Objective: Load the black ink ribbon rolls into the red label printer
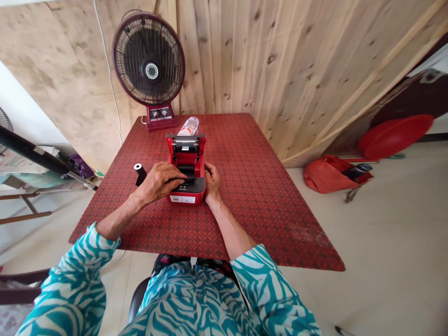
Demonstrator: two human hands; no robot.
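A small red and black printer [187, 198] sits on the table, its lid [185, 144] raised and tilted back. A dark roll [185, 169] lies in its open bay. My left hand [163, 179] reaches over the printer from the left, with thumb and fingertips brought together at the front edge of the bay. Whatever is between them is too small to make out. Against the printer's right side rests my right hand [212, 183], its fingers curled around the casing and partly hidden. Beside my left hand stands a small black roll with a white core [139, 170].
Behind the printer lies a clear plastic bottle [190, 126]. A dark red fan [150, 65] stands at the back left of the patterned table [252, 200], close to the wooden wall [245, 56]. On the floor at right is a red bag [324, 175].
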